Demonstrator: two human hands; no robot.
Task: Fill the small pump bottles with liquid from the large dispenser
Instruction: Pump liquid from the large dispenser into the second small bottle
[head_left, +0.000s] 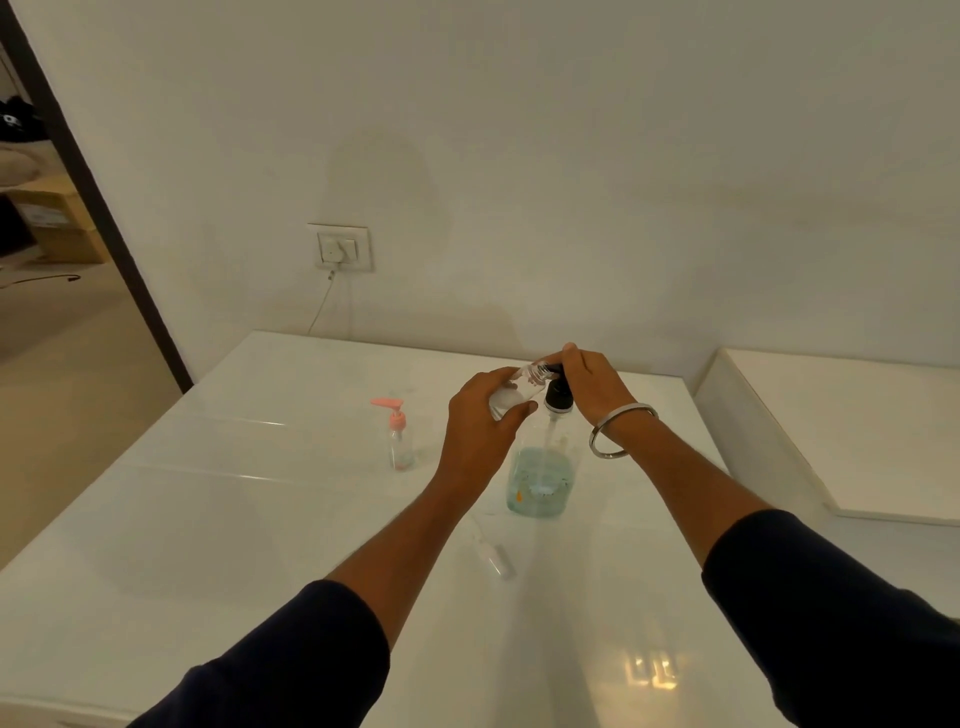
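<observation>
The large clear dispenser (541, 478) stands mid-table, holding pale green liquid low down, with a black pump head (558, 396) on top. My right hand (589, 384) rests on that pump head, fingers curled over it. My left hand (480, 421) grips a small clear bottle (519, 387), uncapped and tilted, with its open neck against the black nozzle. A second small bottle with a pink pump (399, 434) stands upright to the left. A loose clear pump top with its tube (491, 551) lies on the table nearer me.
The white glossy table (234, 519) meets a white wall. A wall socket with a plug and cable (340, 248) sits above the table's back edge. A white ledge (831, 431) adjoins on the right. A doorway opens at the far left.
</observation>
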